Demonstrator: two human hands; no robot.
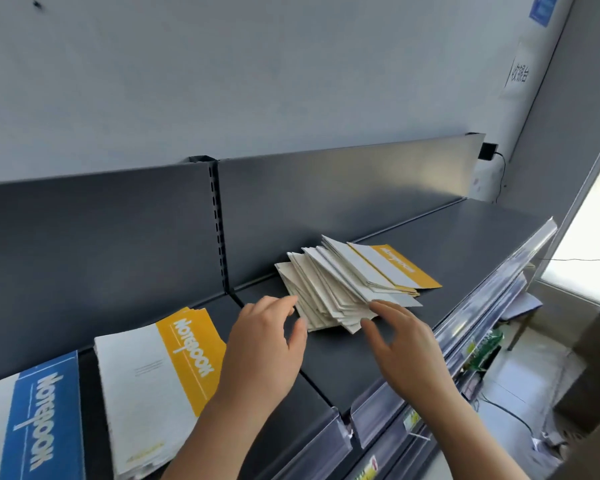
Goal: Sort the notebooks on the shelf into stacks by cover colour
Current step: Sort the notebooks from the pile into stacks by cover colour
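fingers of the left hand are curving loosely, gripping nothing, beside the fanned notebook pile; the right hand is spreading open fingers at its near edge. the pile is lying on the dark shelf, right of the yellow stack and blue stack.

The scene is taken by a single wide-angle camera worn on the head, pointed forward and down. The dark grey metal shelf is viewed from just above and close by, and is rendered tilted, rising from lower left to the right edge. The left hand and the right hand are caught near, at lower centre; the upper half is filled by the pale grey wall, and light floor is glimpsed at lower right.
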